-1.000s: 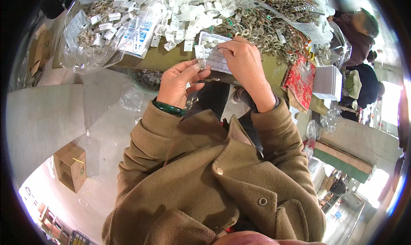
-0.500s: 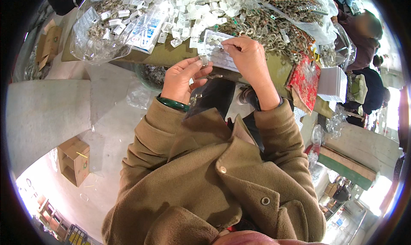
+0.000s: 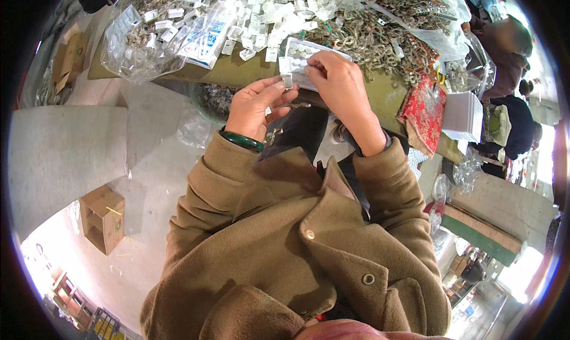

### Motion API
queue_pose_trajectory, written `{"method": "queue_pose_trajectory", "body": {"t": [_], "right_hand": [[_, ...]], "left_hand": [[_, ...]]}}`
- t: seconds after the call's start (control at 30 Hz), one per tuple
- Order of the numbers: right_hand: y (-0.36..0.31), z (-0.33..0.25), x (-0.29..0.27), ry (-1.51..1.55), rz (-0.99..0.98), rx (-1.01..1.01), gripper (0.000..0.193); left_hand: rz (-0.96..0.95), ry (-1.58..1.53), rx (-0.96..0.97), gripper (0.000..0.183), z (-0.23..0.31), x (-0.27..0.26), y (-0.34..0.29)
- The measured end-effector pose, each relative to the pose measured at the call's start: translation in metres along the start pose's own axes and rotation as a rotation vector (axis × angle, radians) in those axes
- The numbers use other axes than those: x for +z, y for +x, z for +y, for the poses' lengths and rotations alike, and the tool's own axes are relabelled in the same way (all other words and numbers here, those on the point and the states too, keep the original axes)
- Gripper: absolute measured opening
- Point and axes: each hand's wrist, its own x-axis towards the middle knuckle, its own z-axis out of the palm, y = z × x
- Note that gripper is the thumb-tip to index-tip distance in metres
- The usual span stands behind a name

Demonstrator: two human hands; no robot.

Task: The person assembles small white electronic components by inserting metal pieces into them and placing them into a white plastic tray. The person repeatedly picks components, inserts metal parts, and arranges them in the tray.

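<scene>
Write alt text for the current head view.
A person's left hand pinches a small pale piece, with the right hand over a white tray. Beyond lie loose white pieces and a heap of small metallic-looking parts on an olive table.

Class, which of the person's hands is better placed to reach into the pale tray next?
Probably the right hand: its fingers are at the pale tray, while the left hand is holding a small white piece.
</scene>
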Motion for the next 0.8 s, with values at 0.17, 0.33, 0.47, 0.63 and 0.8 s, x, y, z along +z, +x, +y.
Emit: {"method": "queue_pose_trajectory", "body": {"t": [0.17,0.33,0.47,0.63,0.8], "right_hand": [[-0.014,-0.021,-0.003,0.297,0.017,-0.076,0.012],[-0.018,-0.026,0.001,0.155,0.008,-0.144,0.012],[-0.023,-0.021,0.002,0.333,-0.018,-0.096,0.01],[-0.028,-0.017,0.008,0.337,0.046,-0.193,0.011],[-0.005,0.001,0.007,0.41,0.072,0.092,0.013]], "left_hand": [[-0.018,0.011,0.016,0.027,-0.001,0.001,-0.001],[-0.031,0.026,0.046,0.029,-0.003,-0.001,-0.002],[-0.07,0.062,0.07,0.031,-0.002,-0.006,-0.002],[-0.015,0.045,0.035,0.029,-0.004,-0.005,-0.002],[0.016,0.07,0.019,0.021,0.003,-0.005,0.0]]}}
